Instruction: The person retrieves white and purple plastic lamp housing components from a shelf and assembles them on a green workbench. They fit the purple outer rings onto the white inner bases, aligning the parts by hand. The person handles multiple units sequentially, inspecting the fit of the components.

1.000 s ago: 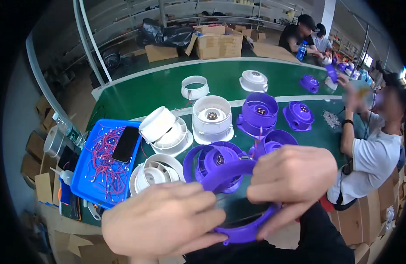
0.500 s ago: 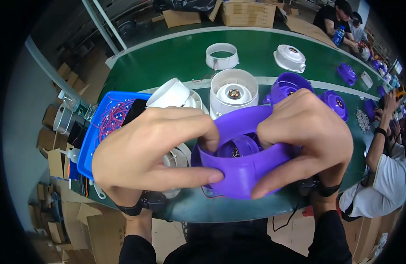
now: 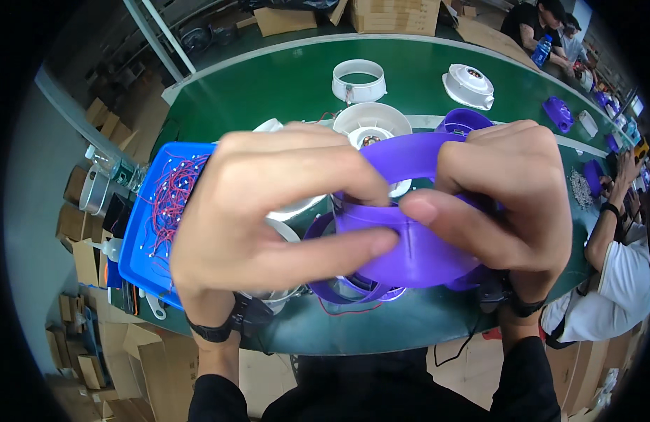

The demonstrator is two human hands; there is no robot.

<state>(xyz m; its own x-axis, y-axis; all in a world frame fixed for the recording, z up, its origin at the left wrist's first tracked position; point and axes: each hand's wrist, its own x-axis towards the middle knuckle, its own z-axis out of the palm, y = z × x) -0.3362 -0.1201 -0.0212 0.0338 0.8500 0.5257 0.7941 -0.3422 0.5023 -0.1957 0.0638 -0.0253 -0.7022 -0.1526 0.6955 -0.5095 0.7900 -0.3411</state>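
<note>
Both hands grip a purple plastic ring [image 3: 416, 260], tilted so that its opening shows. My left hand [image 3: 254, 204] pinches the ring's left wall, fingers inside and thumb outside. On the right side my right hand [image 3: 515, 190] holds the wall the same way, its thumb on the near rim. Beneath the ring, partly hidden, a purple round housing [image 3: 325, 290] lies on the table. A red wire [image 3: 346, 311] runs beside it. Beyond the ring stands a white round housing [image 3: 360, 119] with a hub inside, and a purple housing [image 3: 465, 119] sits to its right.
A blue tray [image 3: 131, 257] of red wires is at the left. On the green table [image 3: 268, 81], a white ring [image 3: 358, 91] and a white housing [image 3: 469, 86] lie farther back. A purple cover [image 3: 558, 114] is at the right, near co-workers. A bottle [image 3: 117, 165] stands left.
The purple ring has risen and tilted, away from the hub earlier seen through it. My left hand has shifted right along the ring, and my right thumb has moved up to the rim.
</note>
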